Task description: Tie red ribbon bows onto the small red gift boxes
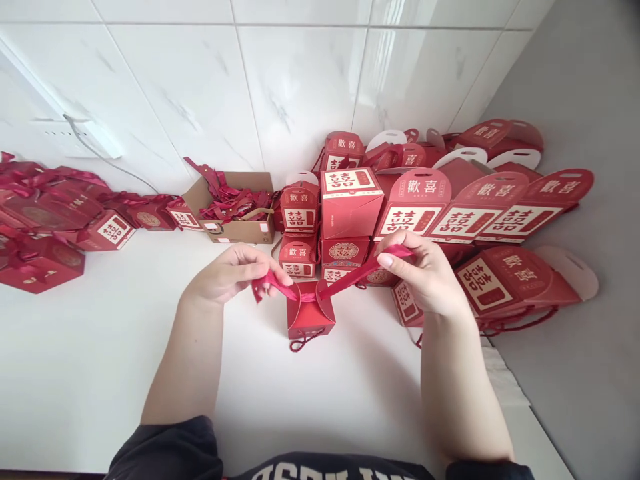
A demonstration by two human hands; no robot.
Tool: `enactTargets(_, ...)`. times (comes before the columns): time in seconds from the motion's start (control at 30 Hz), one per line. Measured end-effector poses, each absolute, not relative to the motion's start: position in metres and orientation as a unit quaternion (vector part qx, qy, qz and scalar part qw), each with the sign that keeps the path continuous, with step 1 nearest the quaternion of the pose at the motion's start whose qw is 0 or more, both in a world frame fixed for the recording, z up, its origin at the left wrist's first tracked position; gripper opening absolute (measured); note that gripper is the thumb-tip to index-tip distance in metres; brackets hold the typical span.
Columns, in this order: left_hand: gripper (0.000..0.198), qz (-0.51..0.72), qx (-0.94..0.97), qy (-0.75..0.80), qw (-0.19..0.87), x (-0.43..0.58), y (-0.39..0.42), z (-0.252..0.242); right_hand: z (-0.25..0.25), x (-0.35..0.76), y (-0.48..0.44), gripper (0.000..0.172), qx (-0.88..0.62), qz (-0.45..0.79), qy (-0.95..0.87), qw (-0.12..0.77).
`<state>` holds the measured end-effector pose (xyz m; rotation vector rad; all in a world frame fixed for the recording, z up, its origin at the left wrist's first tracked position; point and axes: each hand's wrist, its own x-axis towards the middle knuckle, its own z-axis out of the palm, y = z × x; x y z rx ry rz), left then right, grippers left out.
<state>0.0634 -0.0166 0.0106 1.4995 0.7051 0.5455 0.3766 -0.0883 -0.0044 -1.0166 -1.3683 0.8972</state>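
A small red gift box (pixel 311 321) stands on the white table in front of me, its curved top flaps drawn up toward each other. A red ribbon (pixel 350 279) passes through the flaps and stretches out to both sides. My left hand (pixel 240 272) pinches one end, to the left of the box. Farther out and a little higher, my right hand (pixel 425 270) pinches the other end between thumb and fingers. A dark red cord loop (pixel 299 345) hangs at the front of the box.
Behind and to the right, red boxes with handles (pixel 417 200) are stacked against the tiled wall. A cardboard box (pixel 250 231) holds a heap of red ribbons (pixel 235 200). Ribbon-tied boxes (pixel 45 260) are piled on the left. A cable (pixel 110 157) runs down from a wall socket.
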Motion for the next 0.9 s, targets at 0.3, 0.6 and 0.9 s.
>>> enactTargets(0.3, 0.017, 0.424, 0.675, 0.240, 0.554, 0.103, -0.047, 0.036, 0.011, 0.338, -0.086, 0.014, -0.408, 0.335, -0.537, 0.659)
enactTargets(0.6, 0.016, 0.586, 0.592, 0.299, 0.466, 0.150, -0.048, 0.043, 0.025, 0.307, -0.090, 0.021, -0.435, 0.277, -0.588, 0.623)
enactTargets(0.9, 0.019, 0.556, 0.553, 0.260, 0.563, 0.160, -0.041, 0.026, 0.022, 0.298, -0.083, 0.019, -0.412, 0.293, -0.610, 0.610)
